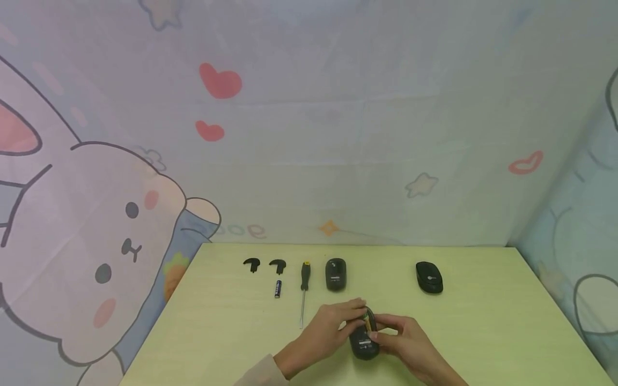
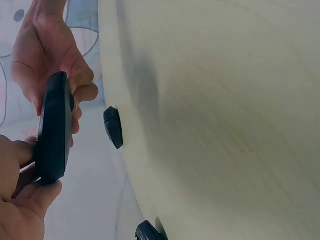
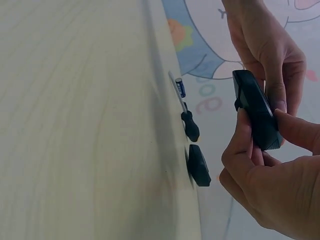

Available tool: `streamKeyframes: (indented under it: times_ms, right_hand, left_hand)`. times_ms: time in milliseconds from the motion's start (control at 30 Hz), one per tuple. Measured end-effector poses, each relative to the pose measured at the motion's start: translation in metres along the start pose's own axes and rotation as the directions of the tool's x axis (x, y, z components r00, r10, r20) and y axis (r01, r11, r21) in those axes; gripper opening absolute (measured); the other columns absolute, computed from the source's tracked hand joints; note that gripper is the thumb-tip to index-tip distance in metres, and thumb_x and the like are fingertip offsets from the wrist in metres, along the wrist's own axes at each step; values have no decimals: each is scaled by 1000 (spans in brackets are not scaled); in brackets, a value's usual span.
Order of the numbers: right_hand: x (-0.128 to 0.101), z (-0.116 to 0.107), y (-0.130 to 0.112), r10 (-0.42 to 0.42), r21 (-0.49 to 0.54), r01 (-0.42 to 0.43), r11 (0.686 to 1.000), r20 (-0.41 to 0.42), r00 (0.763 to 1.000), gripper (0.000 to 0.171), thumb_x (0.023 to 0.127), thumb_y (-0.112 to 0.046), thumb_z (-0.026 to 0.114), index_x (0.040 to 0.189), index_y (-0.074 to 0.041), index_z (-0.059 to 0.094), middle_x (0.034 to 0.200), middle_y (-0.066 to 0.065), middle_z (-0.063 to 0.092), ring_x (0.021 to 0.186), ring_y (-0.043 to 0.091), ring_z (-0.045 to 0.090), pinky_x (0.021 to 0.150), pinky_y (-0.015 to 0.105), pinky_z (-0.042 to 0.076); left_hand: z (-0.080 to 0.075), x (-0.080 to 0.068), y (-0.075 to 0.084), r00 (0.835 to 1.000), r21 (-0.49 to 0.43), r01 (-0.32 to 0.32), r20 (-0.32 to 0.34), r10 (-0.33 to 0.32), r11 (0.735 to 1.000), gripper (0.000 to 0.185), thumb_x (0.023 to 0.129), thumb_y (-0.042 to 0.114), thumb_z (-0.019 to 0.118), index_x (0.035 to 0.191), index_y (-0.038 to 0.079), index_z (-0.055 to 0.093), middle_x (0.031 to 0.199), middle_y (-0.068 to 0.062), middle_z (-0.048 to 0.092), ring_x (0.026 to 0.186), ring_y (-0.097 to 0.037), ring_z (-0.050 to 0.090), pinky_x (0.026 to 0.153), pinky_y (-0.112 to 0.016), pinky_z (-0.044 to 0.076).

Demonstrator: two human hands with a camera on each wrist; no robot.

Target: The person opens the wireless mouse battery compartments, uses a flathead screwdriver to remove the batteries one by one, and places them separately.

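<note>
A black computer mouse (image 1: 364, 347) is held between both hands at the front of the table, its top uncovered at the far end, where a green and yellow battery (image 1: 368, 323) shows. My left hand (image 1: 333, 324) grips its far left end, with the thumb beside the battery. From the right, my right hand (image 1: 405, 340) pinches the mouse's side, the thumb on its top near the battery's lower end. Both wrist views show the mouse (image 2: 54, 127) raised above the table, fingers of both hands (image 3: 275, 185) around its edges.
Behind the hands lie a second black mouse (image 1: 335, 274), a screwdriver (image 1: 305, 276), a dark blue battery (image 1: 277, 289) and two black curved covers (image 1: 252, 262) with tabs. Another black mouse (image 1: 429, 277) lies at the right. A printed cloth (image 1: 309, 134) hangs behind the table (image 1: 483, 321).
</note>
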State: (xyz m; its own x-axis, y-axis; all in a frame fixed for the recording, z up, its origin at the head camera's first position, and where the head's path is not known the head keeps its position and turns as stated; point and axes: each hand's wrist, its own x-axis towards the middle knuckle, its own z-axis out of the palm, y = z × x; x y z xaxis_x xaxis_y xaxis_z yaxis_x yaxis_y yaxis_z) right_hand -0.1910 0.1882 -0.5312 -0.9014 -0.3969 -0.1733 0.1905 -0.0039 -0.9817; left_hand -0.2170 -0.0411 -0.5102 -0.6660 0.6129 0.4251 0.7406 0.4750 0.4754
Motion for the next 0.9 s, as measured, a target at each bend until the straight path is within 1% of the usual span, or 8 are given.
streamKeyframes:
  times_ms: [67,133,367,500,567,600,733,900]
  right_hand:
    - [-1,0,1,13,0,-13,1000,-6,1000,60,98,-16,75,146,11,53,120,12,64,107,15,69,87,32,66]
    - [-2,1,3,20,-2,-20,1000,-8,1000,59,97,-16,75,145,10,54,119,11,65,106,15,69,87,32,66]
    - [2,0,2,-3,-2,3,1000,5,1000,55,97,-14,74,143,12,56,113,8,65,103,14,70,86,32,67]
    - [2,-1,2,-10,3,10,1000,15,1000,55,98,-12,74,143,13,55,113,8,65,102,13,72,86,32,67]
    - [2,-2,2,-9,2,9,1000,21,1000,55,98,-12,74,143,14,55,112,7,66,100,12,72,85,31,67]
    - [2,-2,3,-6,1,6,1000,22,1000,55,98,-12,74,143,13,55,112,7,66,100,11,72,85,31,67]
    - [2,-3,4,8,-10,-7,1000,23,1000,56,96,-12,75,143,12,55,111,6,67,99,10,71,85,29,66]
    - [1,-3,6,20,-25,-20,999,27,999,57,96,-11,76,144,12,56,111,4,69,99,10,70,82,28,66]
  left_hand:
    - [1,0,2,1000,11,1,4,-1,1000,25,100,16,72,124,9,77,137,-9,72,129,-20,69,105,-22,58]
    - [1,0,4,1000,6,20,-1,-20,1000,20,99,16,73,119,11,78,134,-8,74,126,-19,71,104,-23,59]
    - [3,5,11,989,-38,147,9,-147,988,11,98,15,76,109,13,77,127,-3,76,118,-14,72,99,-19,60]
    - [3,7,12,981,-59,193,23,-192,980,10,96,17,78,106,12,77,122,-2,76,107,-7,70,87,-18,61]
    - [2,9,10,975,-93,219,42,-216,971,10,96,17,79,104,12,76,120,-2,75,104,-5,68,84,-16,60]
    - [2,9,9,970,-124,240,53,-235,963,10,95,17,79,103,12,76,119,-2,74,104,-5,67,84,-15,60]
    - [3,11,4,955,-203,295,93,-282,934,7,94,17,80,98,13,75,116,1,72,113,-7,67,94,-14,59]
    - [3,10,0,949,-269,313,128,-288,911,8,94,20,81,97,15,75,116,3,70,116,-8,66,97,-15,59]
